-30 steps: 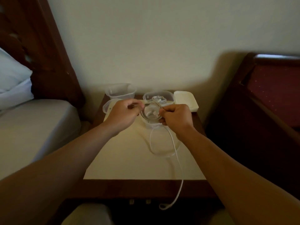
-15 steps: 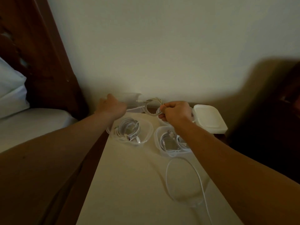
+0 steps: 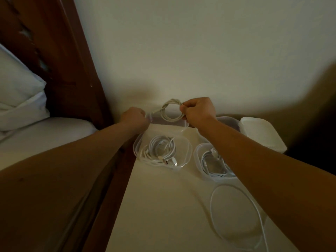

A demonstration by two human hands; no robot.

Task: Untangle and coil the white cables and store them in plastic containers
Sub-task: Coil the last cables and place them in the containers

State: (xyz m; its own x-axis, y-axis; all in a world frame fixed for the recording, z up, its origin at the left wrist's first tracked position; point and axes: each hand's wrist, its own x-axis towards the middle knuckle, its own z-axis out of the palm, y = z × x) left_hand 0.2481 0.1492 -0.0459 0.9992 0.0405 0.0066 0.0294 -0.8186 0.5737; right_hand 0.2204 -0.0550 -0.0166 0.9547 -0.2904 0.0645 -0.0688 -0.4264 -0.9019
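Now my right hand (image 3: 197,110) pinches the coiled cable (image 3: 171,110), its ring upright above the empty container (image 3: 168,122) at the tabletop's back edge. My left hand (image 3: 135,118), fingers curled, grips that container's left rim, just beside the coil.

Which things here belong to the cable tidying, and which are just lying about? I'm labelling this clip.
Job:
- small coil, pinched by right hand
- empty container, held by left hand
- left filled container
- right filled container
- loose cable

Lying about:
- white lid
- pillow
- headboard
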